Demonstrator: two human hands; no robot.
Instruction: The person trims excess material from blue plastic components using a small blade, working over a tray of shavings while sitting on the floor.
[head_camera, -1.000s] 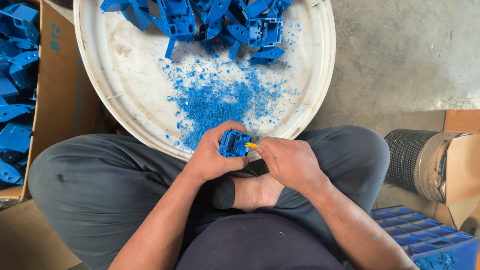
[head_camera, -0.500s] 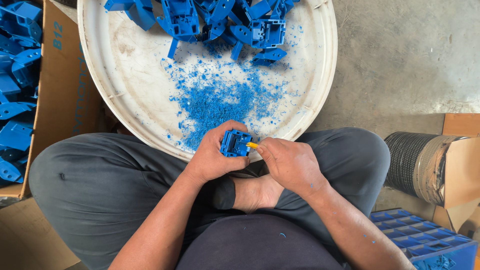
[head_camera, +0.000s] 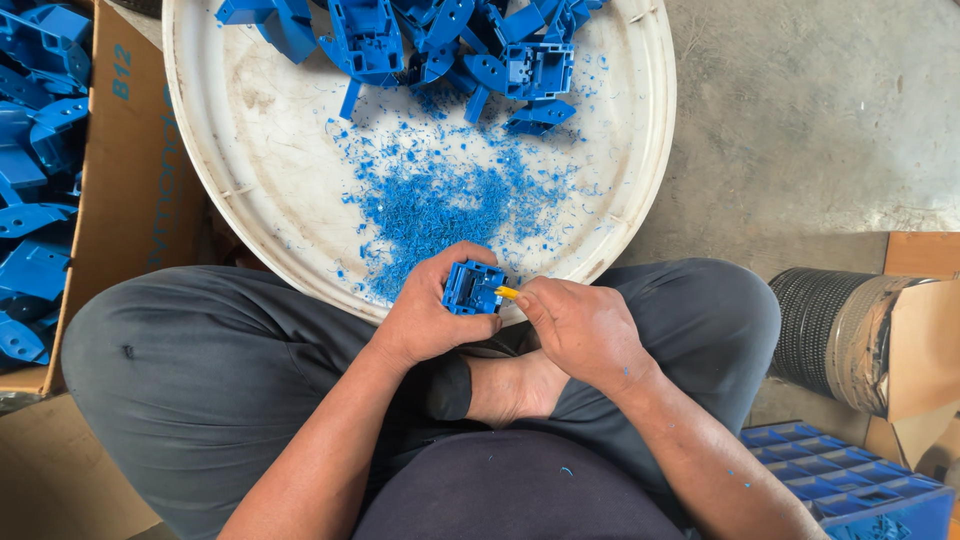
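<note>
A: Shavings are seen spread in a blue drift over the white tray, just beyond the hands. What is held?

B: A small blue plastic part is gripped in the left hand, the fingers curled over its far edge and clamped on it. It is held above the lap, at the near rim of the tray.

A: And the right hand?

B: It is closed around a thin tool with a yellow tip; only the tip can be seen, touching the right edge of the part. The fingers are shut tight on the handle.

A: What has been altered over the last second?

B: Very little. The part has been kept in the same grip and the same place, and the yellow tip has been kept against the same edge. The hands are shifted only slightly against the tray. It is judged that the one edge is still being scraped, and that the part is not yet finished.

A: What else is nearby?

B: More blue parts are heaped at the far side of the tray. A cardboard box on the left is filled with similar pieces, and a blue crate is seen at the near right, beside a dark ribbed roll.
</note>
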